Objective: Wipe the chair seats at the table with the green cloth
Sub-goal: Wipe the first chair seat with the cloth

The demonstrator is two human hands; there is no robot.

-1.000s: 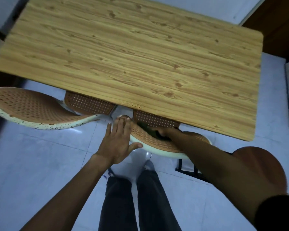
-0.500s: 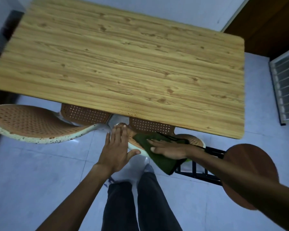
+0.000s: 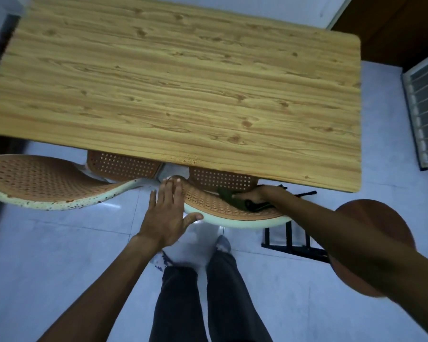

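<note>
Green cloth [image 3: 229, 196] bunched on the perforated orange seat of the near chair [image 3: 215, 206], partly tucked under the edge of the wooden table [image 3: 183, 90]. Looks soft, light and limp — likely to fold and drag rather than slide flat, so best pinned under a flat palm with a wad gathered in the fingers, not picked up by one corner. Perforated seat probably catches the fabric a little.

Right hand [image 3: 257, 197] pressed down on the cloth, fingers close together and curled over the bundle, cloth showing past the fingertips; how tightly gripped cannot be told, dark folds hide the thumb.

Left hand [image 3: 167, 213] flat on the seat's left rim, fingers straight and nearly together, thumb splayed out along the pale edge — holding nothing, seemingly steadying the chair.

Second chair [image 3: 37, 178] to the left, well apart from the cloth. Round brown stool [image 3: 371, 218] at right, partly behind the right forearm.
</note>
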